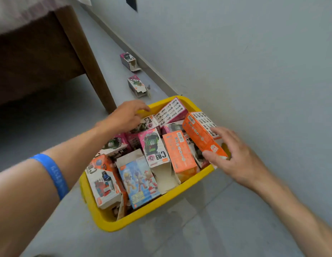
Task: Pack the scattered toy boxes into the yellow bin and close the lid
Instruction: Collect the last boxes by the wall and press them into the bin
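Clearly packing is the step in hand — the yellow bin (pixel 162 198) sits on the floor by the wall, nearly full. Right hand (pixel 234 158) grips an orange box (pixel 200 135) at its rim; left hand (pixel 124 115) hovers relaxed over the far end, holding nothing. Next, seat it, then fetch two stray boxes (pixel 136 86) beyond — no lid is visible.

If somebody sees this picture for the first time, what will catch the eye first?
First the yellow bin on the floor by the wall, crammed with colourful toy boxes. The right hand grips an orange box at the bin's right edge, while the left hand reaches over its far side. Two pink boxes lie on the floor beyond.
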`<state>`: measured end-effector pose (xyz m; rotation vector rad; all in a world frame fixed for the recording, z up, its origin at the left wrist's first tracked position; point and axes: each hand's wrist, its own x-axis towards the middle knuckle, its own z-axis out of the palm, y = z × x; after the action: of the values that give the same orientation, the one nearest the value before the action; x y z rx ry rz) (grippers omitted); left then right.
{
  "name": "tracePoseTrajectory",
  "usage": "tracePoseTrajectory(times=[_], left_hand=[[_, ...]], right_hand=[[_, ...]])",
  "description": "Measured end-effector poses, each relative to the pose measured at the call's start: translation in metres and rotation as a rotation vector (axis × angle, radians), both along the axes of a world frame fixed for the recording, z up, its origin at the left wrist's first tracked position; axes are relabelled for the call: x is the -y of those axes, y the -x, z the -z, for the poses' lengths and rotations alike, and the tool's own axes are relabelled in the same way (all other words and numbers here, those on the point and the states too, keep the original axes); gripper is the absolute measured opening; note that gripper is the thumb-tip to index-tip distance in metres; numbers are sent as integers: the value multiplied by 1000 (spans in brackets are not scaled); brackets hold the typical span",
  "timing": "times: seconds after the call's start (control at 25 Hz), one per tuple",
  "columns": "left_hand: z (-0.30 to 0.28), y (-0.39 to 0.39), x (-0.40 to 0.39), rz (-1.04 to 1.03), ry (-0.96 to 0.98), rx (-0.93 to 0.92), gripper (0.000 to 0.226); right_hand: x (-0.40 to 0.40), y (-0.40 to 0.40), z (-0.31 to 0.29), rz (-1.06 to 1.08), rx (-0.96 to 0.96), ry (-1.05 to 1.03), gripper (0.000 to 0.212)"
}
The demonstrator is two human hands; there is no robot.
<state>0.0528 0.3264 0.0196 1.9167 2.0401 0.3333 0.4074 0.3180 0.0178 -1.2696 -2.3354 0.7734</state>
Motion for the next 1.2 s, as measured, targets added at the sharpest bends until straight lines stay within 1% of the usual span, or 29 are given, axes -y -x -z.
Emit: tracePoseTrajectory(times=[0.08,0.12,0.16,0.2,0.24,0.32,0.36,0.4,0.48,0.52,0.56,0.64,0.68,0.72,0.8,0.92,1.0,1.04,1.12,1.16,1.2], left_hand=[[-17,22,-2,17,89,-37,41],[-25,29,-3,10,135,-59,43],[-30,32,-4,-13,187,-65,49],[-30,31,-2,-51,239,-76,56],[-29,30,4,-87,293,-105,61],[-18,25,20,-104,349,-175,58],[-14,25,27,-96,342,-189,54],[-12,30,31,-99,334,-189,52],[-19,50,36,-144,380,-211,49],[-26,63,40,-175,433,-272,44],[-35,76,46,-206,494,-373,38],[-58,101,51,-231,599,-639,31],[-71,111,46,-222,604,-712,29],[-85,117,36,-183,567,-731,28],[-111,123,8,-49,444,-641,27],[-118,108,-21,136,235,-423,43],[-110,107,-28,165,116,-367,54],[-102,109,-31,143,59,-379,57],[-88,120,-34,103,-59,-408,62],[-85,124,-34,113,-79,-392,65],[-84,133,-30,132,-79,-366,67]], right_hand=[[12,20,12,-61,292,-55,74],[11,32,17,-78,369,-105,70],[8,38,20,-83,368,-130,66],[1,41,21,-64,288,-118,62],[-6,41,19,-2,156,-76,58],[-21,32,17,208,-85,18,54],[-25,29,18,280,-114,64,50],[-27,31,20,296,-99,123,44],[-21,50,24,222,-74,217,36],[-15,65,24,168,-59,247,35],[-9,83,23,102,-40,284,35],[-1,124,21,-66,30,327,41],[-1,146,18,-146,86,316,44],[-4,166,11,-194,136,295,46],[-18,197,-11,-187,176,271,45],[-48,220,-43,-119,226,209,47],[-64,237,-58,-146,315,126,53],[-74,248,-61,-176,398,60,56],[-98,276,-71,-229,640,-81,61],[-106,287,-78,-237,734,-122,62],[-112,296,-84,-238,785,-146,62]])
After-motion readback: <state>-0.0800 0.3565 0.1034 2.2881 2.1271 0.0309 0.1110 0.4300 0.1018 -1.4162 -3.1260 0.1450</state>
